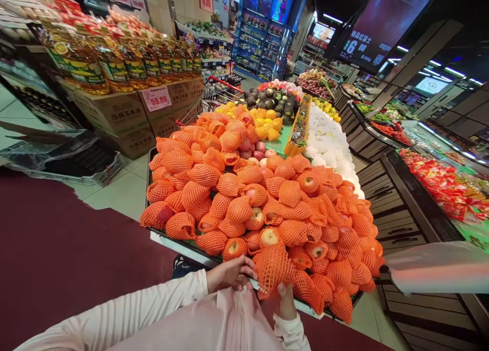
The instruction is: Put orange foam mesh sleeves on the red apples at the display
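At the near edge of the fruit display, an orange foam net sleeve (pixel 273 270) is held between my two hands. My left hand (pixel 232 273) has its fingers bent, with the tips at the sleeve's left edge. Thumb up along the lower right side, my right hand (pixel 286 301) grips the sleeve; its other fingers are mostly hidden behind the net. Whether a fruit sits inside this sleeve I cannot tell. Just beyond it, an apple (pixel 269 236) shows its pale top out of its net. Many more netted apples (pixel 229 184) are heaped around, and several bare reddish apples (pixel 260 150) lie farther back.
White-netted fruit (pixel 328 137) runs along the display's right side, beside a narrow orange box (pixel 299 127). Oil bottles (pixel 122 60) stand on cartons (pixel 114 111) at the left. A plastic bag roll (pixel 439 272) juts in from the right. A black crate (pixel 76 157) sits on the floor.
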The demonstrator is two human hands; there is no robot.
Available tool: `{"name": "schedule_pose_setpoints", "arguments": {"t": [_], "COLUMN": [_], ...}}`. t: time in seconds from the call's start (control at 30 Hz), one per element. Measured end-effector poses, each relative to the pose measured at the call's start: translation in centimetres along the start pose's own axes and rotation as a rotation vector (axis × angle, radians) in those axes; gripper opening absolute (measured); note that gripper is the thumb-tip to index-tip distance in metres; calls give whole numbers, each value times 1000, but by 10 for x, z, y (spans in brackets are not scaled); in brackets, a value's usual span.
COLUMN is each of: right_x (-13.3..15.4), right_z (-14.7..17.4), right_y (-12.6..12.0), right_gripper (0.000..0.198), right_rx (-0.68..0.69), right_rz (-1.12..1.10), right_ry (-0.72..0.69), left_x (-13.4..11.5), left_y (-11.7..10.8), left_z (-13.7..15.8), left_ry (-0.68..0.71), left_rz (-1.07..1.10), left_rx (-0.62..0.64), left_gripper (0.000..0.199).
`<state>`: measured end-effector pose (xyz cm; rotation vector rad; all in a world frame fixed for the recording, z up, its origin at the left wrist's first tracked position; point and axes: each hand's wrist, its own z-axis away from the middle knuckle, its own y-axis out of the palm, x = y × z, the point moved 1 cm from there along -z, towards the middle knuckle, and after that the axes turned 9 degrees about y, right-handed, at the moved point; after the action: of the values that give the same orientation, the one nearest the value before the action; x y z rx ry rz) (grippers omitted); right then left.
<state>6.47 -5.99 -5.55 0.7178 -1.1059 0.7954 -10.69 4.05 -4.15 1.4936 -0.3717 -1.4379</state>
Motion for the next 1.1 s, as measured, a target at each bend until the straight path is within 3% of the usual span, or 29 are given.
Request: {"name": "schedule_pose_setpoints", "arguments": {"t": [0.07,0.13,0.27,0.33,0.47,0.53,0.63,0.73,0.87,0.97,1.03,1.1], "right_x": [3,8,11,12,20,25,25,15,5,9,16,24], "right_z": [9,17,21,19,12,8,2,-4,-7,-10,-12,-16], "right_y": [3,9,19,22,26,30,37,46,49,45,43,45], "right_gripper": [84,95,112,115,110,104,93,81,86,81,75,68], "right_rx": [89,131,68,48,9,-23,-67,37,163,177,189,193], "right_rz": [-21,103,493,549,538,548,587,628,739,811,809,802], "right_ry": [11,-69,-261,-313,-363,-387,-442,-434,-404,-390,-391,-418], "left_x": [3,7,11,5,-33,-54,-66,-51,-29,-38,-59,-89], "left_y": [0,2,3,1,-3,-6,-13,-15,-11,-10,-12,-12], "left_z": [0,1,-1,-3,-8,-12,-21,-26,-28,-30,-31,-31], "left_ry": [2,21,138,253,616,707,645,486,416,387,323,252], "left_rz": [-7,-51,-172,-297,-856,-1247,-1781,-2037,-2114,-2105,-2058,-1947], "left_rx": [67,128,131,78,-117,-182,-126,45,-27,-29,86,291], "left_gripper": [62,74,84,90,98,87,80,96,100,96,98,96]}}
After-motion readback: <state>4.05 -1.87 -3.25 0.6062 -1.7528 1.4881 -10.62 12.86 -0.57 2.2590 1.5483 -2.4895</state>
